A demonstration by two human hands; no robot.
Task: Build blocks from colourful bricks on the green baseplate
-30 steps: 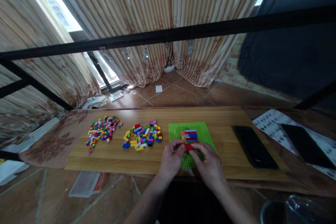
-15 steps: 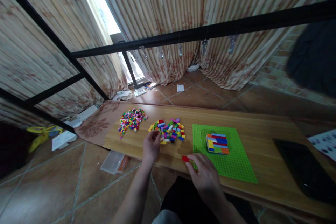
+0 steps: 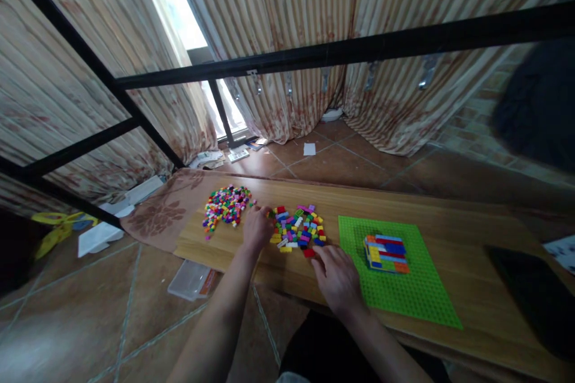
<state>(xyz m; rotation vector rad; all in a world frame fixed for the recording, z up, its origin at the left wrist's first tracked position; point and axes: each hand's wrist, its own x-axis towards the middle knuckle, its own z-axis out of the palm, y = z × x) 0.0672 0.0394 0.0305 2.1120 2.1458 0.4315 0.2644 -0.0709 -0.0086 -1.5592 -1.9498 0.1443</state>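
Observation:
My right hand (image 3: 338, 278) pinches a red toy brick (image 3: 309, 253) between thumb and fingers, at the near edge of a loose pile of mixed building bricks (image 3: 299, 227). At that pile's left side is my left hand (image 3: 258, 227), its fingers curled inward; whatever they hold, if anything, is hidden. To the right lies a green studded baseplate (image 3: 413, 299). On it stands a low block built of multicoloured bricks (image 3: 387, 254), with red, blue, yellow and orange on show.
A second pile of smaller bricks (image 3: 227, 206) lies on the wooden table (image 3: 287, 278), left of my left hand. A black flat object (image 3: 530, 299) rests at the right end. A black metal bar (image 3: 314, 60) crosses beyond the table. Below sits a clear plastic box (image 3: 191, 279).
My right hand has carried the red brick up and left, from beside the baseplate to the brick pile. My left hand has shifted up to the pile's left side. The view has moved slightly.

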